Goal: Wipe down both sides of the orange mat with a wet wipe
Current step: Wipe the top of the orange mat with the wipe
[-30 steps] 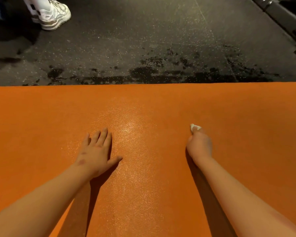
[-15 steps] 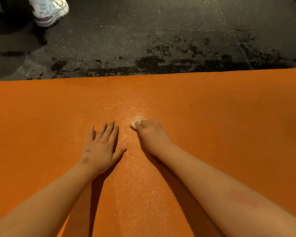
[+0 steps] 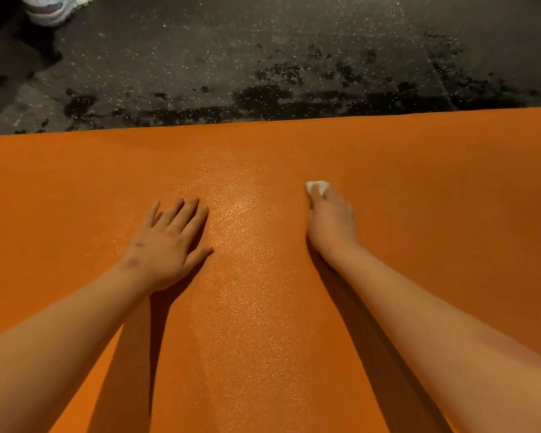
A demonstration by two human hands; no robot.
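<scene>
One wet wipe (image 3: 317, 186) pinned under right hand (image 3: 331, 225) fingers (image 3: 327, 202) on orange mat (image 3: 75, 182).

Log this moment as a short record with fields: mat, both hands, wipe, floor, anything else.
mat: orange mat lies flat on the floor, with a glossy streak down its middle
left hand: left hand flat on the mat, fingers straight, holding nothing
right hand: right hand holds the wipe against the mat
wipe: wet wipe, white, bunched, showing past the fingers
floor: dark speckled floor, darker patches along the mat's far edge
other: white shoe at the top left
</scene>
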